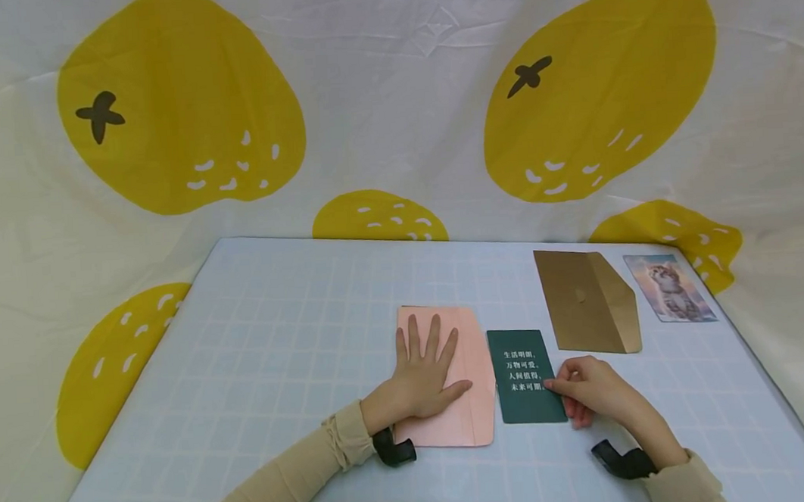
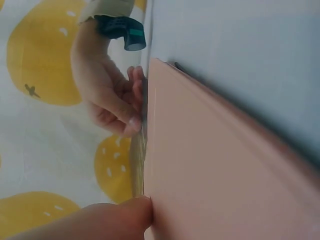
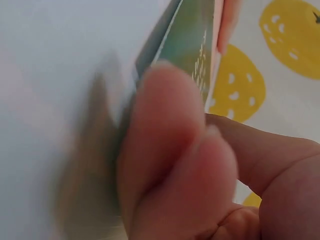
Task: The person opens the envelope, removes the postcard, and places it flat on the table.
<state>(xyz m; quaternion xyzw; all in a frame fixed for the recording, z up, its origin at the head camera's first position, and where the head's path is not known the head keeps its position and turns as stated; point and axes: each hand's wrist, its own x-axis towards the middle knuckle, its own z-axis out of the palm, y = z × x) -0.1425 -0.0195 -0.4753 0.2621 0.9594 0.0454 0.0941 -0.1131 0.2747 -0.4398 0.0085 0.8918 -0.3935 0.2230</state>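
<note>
A pink envelope (image 1: 445, 423) lies on the table, its flap side to the right. My left hand (image 1: 422, 375) rests flat on it with the fingers spread. Just right of the envelope is a dark green card (image 1: 526, 404) with lines of white characters. My right hand (image 1: 590, 389) pinches the card's right edge between thumb and curled fingers. In the right wrist view the card (image 3: 187, 45) slants up behind the blurred fingertips (image 3: 162, 100). The left wrist view shows the envelope (image 2: 210, 150) close up, a dark edge peeking out beneath it.
Behind the right hand a brown-gold envelope (image 1: 568, 303) lies with its flap to the right. Beside it, near the table's right edge, is a kitten picture card (image 1: 670, 290). A white cloth with yellow fruit prints (image 1: 394, 92) hangs behind the pale checked table (image 1: 297, 332).
</note>
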